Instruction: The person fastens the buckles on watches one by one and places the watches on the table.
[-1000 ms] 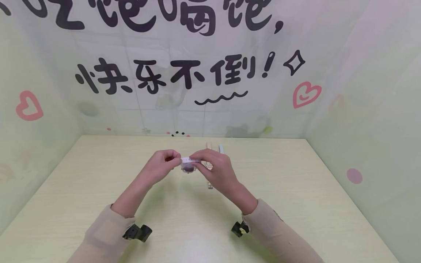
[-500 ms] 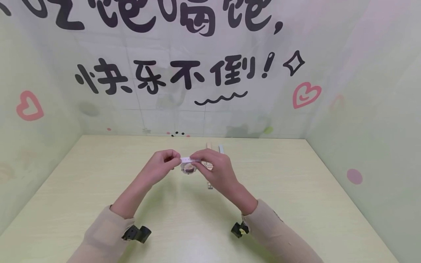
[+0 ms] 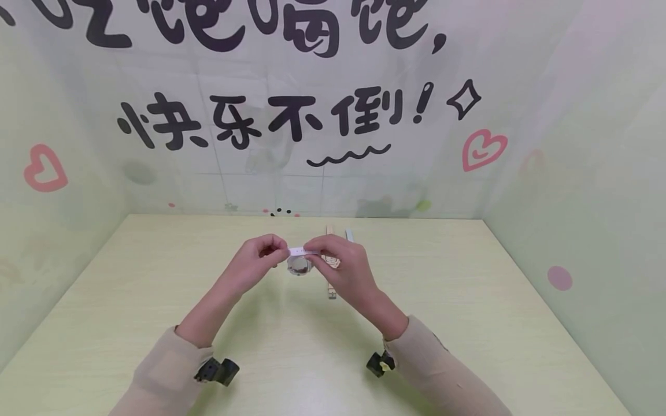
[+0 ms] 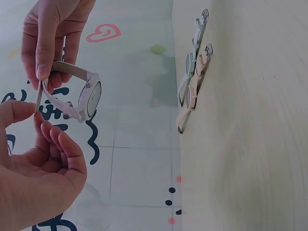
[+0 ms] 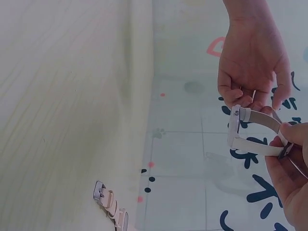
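Observation:
A white wristwatch [image 3: 299, 265] hangs above the table between the two hands, its strap bent into a loop. The left hand [image 3: 259, 256] pinches the free strap end between thumb and fingertips. At the strap by the buckle, the right hand [image 3: 340, 266] grips with thumb and fingers. The left wrist view shows the watch case [image 4: 90, 98] side-on, below the right hand [image 4: 53, 38]. In the right wrist view the dark buckle [image 5: 286, 150] sits at the right fingertips, partly hidden by them.
On the table [image 3: 442, 300], behind and below the right hand, lie a pink wristwatch [image 4: 191, 96] and a pale blue-green wristwatch [image 4: 188, 65], side by side and stretched out. A printed wall sheet [image 3: 250, 185] stands along the table's back edge.
Both hands have shifted very slightly right while keeping hold of the strap. The hanging watch case has turned a little, and its face reflects lighter. More of the pink wristwatch shows.

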Action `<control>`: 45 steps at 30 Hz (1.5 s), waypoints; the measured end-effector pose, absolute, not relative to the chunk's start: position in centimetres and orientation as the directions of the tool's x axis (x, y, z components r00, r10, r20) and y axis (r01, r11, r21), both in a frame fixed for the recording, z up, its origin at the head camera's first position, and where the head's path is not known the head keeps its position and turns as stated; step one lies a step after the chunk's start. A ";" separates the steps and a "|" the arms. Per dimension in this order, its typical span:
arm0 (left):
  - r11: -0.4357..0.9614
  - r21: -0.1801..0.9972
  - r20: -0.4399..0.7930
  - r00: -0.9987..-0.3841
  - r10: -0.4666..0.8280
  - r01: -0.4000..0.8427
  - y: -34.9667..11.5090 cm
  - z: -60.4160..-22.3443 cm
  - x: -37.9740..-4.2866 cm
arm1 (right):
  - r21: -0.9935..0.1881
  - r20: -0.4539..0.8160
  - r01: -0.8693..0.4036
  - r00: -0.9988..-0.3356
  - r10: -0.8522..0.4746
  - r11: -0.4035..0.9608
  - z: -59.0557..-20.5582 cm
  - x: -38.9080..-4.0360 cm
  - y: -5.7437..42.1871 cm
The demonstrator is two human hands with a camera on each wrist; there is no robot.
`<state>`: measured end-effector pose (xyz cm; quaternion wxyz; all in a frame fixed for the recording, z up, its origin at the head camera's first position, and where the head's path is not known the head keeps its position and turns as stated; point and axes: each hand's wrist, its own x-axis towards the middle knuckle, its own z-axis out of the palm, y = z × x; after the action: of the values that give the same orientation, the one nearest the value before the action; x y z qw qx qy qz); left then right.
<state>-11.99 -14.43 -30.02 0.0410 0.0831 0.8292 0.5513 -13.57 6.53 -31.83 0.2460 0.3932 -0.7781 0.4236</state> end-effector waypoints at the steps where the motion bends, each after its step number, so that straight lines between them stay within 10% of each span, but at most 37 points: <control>1: 0.376 0.921 0.029 -0.982 0.184 0.098 -14.4 -30.1 -12.0 | -0.472 0.711 -0.815 -0.577 -0.403 0.335 -31.8 -13.6 6.6; 45: 0.429 0.863 0.208 -0.961 0.180 0.267 -13.4 -32.4 -11.6 | -0.553 0.684 -0.775 -0.632 -0.364 0.306 -32.3 -13.7 7.1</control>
<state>-11.65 -13.42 -32.39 -0.0420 0.1324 0.8441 0.5178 -13.72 7.07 -32.32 0.2228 0.3666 -0.7768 0.4610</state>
